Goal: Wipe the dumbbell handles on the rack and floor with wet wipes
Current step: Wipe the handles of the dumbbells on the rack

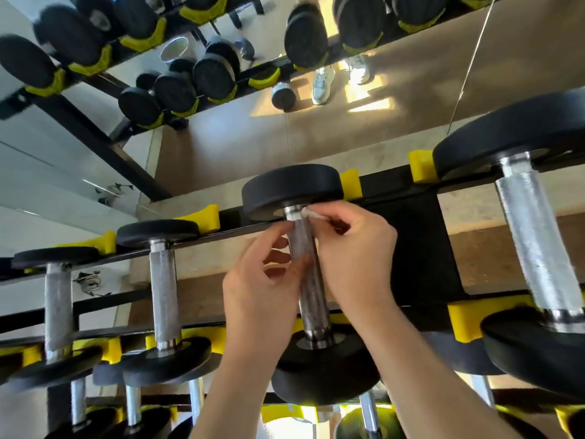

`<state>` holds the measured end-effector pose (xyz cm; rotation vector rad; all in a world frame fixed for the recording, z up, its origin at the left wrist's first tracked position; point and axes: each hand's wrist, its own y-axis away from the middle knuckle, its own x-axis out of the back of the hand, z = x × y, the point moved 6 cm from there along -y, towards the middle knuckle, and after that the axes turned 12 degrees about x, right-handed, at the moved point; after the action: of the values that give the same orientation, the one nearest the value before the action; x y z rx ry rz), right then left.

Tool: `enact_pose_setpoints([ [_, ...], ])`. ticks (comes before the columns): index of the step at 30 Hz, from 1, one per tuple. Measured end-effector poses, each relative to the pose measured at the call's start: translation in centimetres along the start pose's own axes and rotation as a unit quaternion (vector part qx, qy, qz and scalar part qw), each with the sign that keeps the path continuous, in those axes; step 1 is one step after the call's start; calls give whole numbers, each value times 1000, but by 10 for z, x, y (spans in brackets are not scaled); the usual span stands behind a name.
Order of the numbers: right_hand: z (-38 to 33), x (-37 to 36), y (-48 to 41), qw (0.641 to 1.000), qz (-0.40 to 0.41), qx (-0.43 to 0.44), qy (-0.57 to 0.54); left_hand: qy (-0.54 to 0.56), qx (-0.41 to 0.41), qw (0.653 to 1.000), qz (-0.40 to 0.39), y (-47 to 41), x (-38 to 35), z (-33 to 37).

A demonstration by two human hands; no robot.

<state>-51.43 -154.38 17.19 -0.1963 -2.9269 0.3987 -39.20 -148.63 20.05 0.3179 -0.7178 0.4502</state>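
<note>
Nearby, dumbbells (163, 280) flank handle (311, 308); right hand (357, 248) pinches wipe (313, 213).

Handle (305, 264) is closed off at both ends by its black end plates (292, 185). Open gap to left dumbbell (163, 289), narrow; gap to right dumbbell (535, 248) wider, backed by black rack bracket (411, 248).

The middle dumbbell (292, 188) lies across the black rack (411, 236) on yellow cradles (349, 182), one round black weight near, one far. Its knurled steel handle (311, 312) runs away from us. A small crumpled white wipe (311, 214) sits against the handle's far end.
</note>
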Motion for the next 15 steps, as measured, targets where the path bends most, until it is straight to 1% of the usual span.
enact_pose_setpoints([
  [2,-10,-1,8,995,-8,86,51,-10,-10,1000,11,2,2,3],
  [4,-22,-11,12,979,-54,158,115,-6,-6,1000,20,4,4,5],
  [6,-35,-28,12,950,-123,223,179,59,41,997,23,1,9,-1],
  [8,-42,-41,14,920,-187,272,213,141,102,985,7,0,12,-7],
  [9,-41,-40,14,916,-200,273,216,151,107,983,-9,1,11,-6],
  [10,-38,-34,12,922,-189,260,215,139,90,986,-25,2,9,0],
  [12,-29,-17,3,949,-116,219,195,93,41,994,-43,2,4,13],
  [13,-27,-10,1,961,-81,199,175,74,21,996,-37,0,2,17],
  [14,-25,-7,0,970,-61,181,149,58,6,998,-26,-4,1,17],
  [15,-22,-5,1,977,-60,165,123,46,1,999,-17,-7,1,17],
])
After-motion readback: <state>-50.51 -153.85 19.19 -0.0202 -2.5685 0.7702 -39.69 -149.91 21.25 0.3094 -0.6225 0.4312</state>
